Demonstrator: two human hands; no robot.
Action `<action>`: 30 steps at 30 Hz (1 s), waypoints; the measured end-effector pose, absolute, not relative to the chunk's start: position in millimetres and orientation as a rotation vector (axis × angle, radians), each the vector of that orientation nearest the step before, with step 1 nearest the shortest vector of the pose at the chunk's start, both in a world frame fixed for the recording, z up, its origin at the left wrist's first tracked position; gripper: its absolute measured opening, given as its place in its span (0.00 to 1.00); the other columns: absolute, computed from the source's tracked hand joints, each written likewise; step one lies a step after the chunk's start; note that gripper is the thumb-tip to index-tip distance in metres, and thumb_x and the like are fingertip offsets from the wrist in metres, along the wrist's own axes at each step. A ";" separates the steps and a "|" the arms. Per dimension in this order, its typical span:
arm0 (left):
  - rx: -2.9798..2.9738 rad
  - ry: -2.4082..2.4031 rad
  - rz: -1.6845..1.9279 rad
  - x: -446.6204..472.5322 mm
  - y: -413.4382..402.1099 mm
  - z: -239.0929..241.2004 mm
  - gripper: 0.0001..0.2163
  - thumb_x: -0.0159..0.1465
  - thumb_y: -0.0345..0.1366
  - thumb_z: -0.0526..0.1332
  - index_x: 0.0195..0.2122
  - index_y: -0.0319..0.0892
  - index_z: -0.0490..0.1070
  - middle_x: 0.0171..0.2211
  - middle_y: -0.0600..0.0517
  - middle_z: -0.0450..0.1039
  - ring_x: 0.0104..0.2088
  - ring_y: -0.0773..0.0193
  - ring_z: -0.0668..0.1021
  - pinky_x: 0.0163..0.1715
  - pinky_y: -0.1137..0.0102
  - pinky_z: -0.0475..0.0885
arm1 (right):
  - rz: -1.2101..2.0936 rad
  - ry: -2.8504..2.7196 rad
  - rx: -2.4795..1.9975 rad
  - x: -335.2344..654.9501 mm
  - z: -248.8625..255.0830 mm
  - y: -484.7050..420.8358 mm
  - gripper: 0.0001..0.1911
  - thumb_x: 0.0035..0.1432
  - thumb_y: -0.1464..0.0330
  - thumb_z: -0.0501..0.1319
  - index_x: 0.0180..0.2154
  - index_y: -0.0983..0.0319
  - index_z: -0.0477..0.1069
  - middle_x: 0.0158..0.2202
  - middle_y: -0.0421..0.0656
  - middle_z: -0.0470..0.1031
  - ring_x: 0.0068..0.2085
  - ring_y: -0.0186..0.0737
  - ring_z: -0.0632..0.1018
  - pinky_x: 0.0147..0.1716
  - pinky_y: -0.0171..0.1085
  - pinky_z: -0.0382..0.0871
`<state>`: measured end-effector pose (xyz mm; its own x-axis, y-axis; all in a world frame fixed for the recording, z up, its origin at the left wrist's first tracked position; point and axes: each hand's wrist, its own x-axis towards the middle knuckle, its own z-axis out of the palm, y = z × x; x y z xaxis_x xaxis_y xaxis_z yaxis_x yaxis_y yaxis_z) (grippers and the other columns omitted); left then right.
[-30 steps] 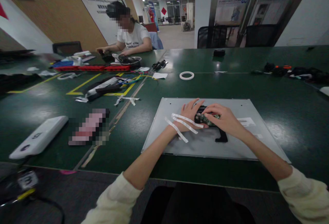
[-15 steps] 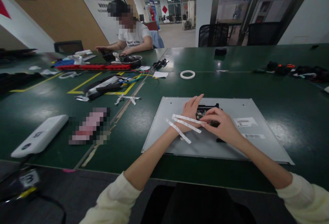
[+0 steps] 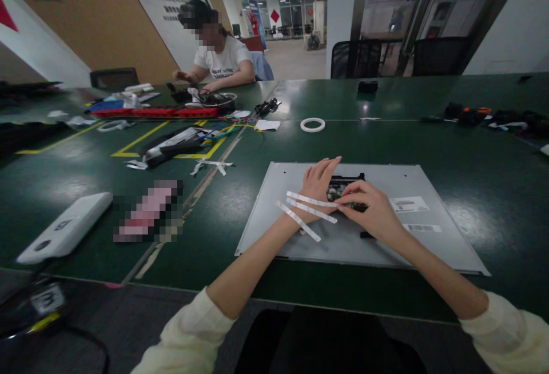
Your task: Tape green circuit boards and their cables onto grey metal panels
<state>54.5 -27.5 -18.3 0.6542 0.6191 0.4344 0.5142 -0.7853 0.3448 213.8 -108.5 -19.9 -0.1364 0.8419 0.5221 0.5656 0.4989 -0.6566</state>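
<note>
- The upper white tape strip (image 3: 309, 199) lies across the back of the left hand (image 3: 316, 184), its long axis running left to right, with the right end a little nearer the person.
- From where I stand, that strip stretches leftward from the right hand (image 3: 369, 205). Its thumb and forefinger look pinched together on the strip's right end, so the right hand is the nearer one to that end.
- Two more tape strips (image 3: 313, 211) (image 3: 299, 221) slant over the left hand and wrist, their right ends free.
- The left fingers stretch forward, straight and close to one another, around nothing I can see; the thumb is hidden.
- Just beyond the pinch is a green circuit board (image 3: 336, 192), partly covered by both hands, with a black bracket (image 3: 348, 179) along its far edge.
- All this is over a grey panel (image 3: 392, 182) flat on the green tabletop (image 3: 223, 219).
- Farther off lies a white tape roll (image 3: 302, 126).
- Across sits a co-worker (image 3: 225, 60).
</note>
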 end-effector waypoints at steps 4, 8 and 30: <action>2.703 0.898 0.857 54.5 -26.4 -18.1 0.42 0.53 0.48 0.60 0.64 0.42 0.40 0.61 0.41 0.53 0.61 0.49 0.56 0.59 0.52 0.50 | 0.363 -1.798 -1.155 212.3 -18.9 -109.6 0.06 0.54 0.70 0.62 0.34 0.57 0.77 0.37 0.42 0.71 0.40 0.37 0.71 0.41 0.39 0.66; 2.694 0.957 0.879 54.6 -25.0 -19.2 0.38 0.56 0.47 0.58 0.64 0.40 0.43 0.60 0.40 0.54 0.61 0.51 0.57 0.59 0.54 0.52 | 0.388 -1.759 -1.147 212.7 -17.2 -110.1 0.04 0.54 0.70 0.62 0.33 0.57 0.76 0.37 0.41 0.70 0.39 0.36 0.72 0.40 0.38 0.66; 2.634 1.290 0.741 53.9 -16.5 -35.4 0.19 0.66 0.42 0.49 0.56 0.41 0.58 0.56 0.43 0.61 0.58 0.54 0.62 0.56 0.55 0.57 | 1.136 -0.663 -1.172 273.3 -14.8 -94.9 0.12 0.45 0.63 0.68 0.34 0.61 0.74 0.38 0.43 0.74 0.40 0.36 0.75 0.30 0.30 0.70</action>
